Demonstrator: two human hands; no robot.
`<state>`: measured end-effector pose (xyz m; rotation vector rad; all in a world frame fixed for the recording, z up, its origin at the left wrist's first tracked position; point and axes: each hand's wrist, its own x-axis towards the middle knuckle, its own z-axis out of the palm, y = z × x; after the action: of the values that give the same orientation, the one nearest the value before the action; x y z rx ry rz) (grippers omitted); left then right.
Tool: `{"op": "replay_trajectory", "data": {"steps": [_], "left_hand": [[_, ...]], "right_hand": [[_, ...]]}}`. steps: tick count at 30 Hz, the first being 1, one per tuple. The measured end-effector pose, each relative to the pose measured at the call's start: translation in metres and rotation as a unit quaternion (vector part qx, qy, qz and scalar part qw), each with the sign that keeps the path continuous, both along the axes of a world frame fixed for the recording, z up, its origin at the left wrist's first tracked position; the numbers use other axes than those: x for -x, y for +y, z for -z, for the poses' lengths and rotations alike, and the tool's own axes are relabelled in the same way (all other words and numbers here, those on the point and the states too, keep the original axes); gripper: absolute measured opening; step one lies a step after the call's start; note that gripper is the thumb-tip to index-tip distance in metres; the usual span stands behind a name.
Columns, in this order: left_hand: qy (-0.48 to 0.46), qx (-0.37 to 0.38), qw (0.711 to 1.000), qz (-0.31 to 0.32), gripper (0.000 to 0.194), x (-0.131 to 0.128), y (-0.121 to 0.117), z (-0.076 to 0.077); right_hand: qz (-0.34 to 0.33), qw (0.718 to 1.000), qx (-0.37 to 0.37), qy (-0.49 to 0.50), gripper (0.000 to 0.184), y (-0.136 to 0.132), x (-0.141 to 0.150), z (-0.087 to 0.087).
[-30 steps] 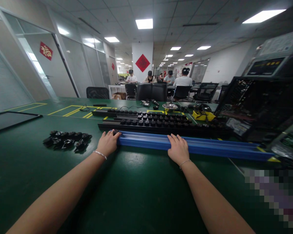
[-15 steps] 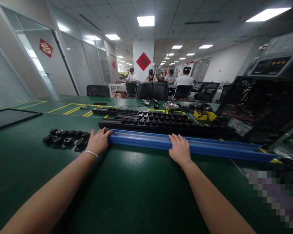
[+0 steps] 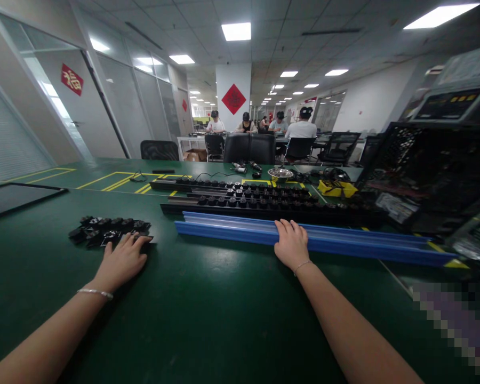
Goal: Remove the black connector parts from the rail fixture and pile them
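Observation:
My left hand (image 3: 122,261) is over the near right edge of a cluster of black socket modules (image 3: 90,233), its fingers bent around a black socket module (image 3: 153,243) that is mostly hidden beneath them. A long blue channel rail (image 3: 224,228) lies across the green table, its left end bare and apart from my left hand. My right hand (image 3: 292,245) rests on this rail near its middle, fingers over the near edge and gripping it. Behind the rail lie several black rails (image 3: 176,208) fitted with rows of black sockets.
A metal bowl (image 3: 280,174) and a yellow tray (image 3: 338,188) with cables stand at the back. On the right is an open dark equipment case (image 3: 424,165). A black-framed panel (image 3: 24,194) lies far left. Several people sit at a farther table.
My left hand has slid a black module leftward off the blue rail's left end and moved to the cluster of modules. My right hand has stayed on the rail.

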<state>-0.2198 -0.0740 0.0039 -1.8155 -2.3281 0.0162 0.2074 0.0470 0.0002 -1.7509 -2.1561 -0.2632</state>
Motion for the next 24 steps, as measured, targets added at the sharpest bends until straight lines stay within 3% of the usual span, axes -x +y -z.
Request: {"op": "replay_trajectory", "data": {"steps": [3, 7, 12, 14, 18, 21, 24], "left_hand": [[-0.011, 0.006, 1.0, -0.019, 0.048, 0.005, -0.001, 0.003], [0.004, -0.045, 0.997, -0.062, 0.038, 0.001, 0.011, -0.005], [0.009, -0.091, 0.996, 0.019, 0.046, -0.013, 0.058, -0.028], [-0.005, -0.08, 0.996, 0.046, 0.049, -0.016, 0.085, -0.036], [-0.029, -0.043, 0.997, 0.056, 0.051, -0.01, 0.136, -0.042], [-0.045, 0.012, 0.997, 0.062, 0.046, 0.002, 0.164, -0.04], [-0.048, 0.055, 0.994, 0.078, 0.041, 0.012, 0.18, -0.036]], "right_hand": [[-0.01, 1.0, 0.005, -0.003, 0.06, 0.006, 0.003, -0.001], [-0.012, 1.0, 0.017, 0.003, 0.061, 0.014, 0.009, -0.002], [-0.042, 0.998, 0.033, 0.041, 0.055, 0.025, 0.012, -0.012], [-0.057, 0.996, 0.033, 0.063, 0.052, 0.041, 0.004, -0.02], [-0.003, 0.998, 0.018, 0.052, 0.052, 0.094, -0.031, -0.041], [-0.039, 0.99, 0.138, -0.011, 0.058, 0.132, -0.059, -0.056], [-0.087, 0.973, 0.21, -0.029, 0.06, 0.156, -0.072, -0.07]]}}
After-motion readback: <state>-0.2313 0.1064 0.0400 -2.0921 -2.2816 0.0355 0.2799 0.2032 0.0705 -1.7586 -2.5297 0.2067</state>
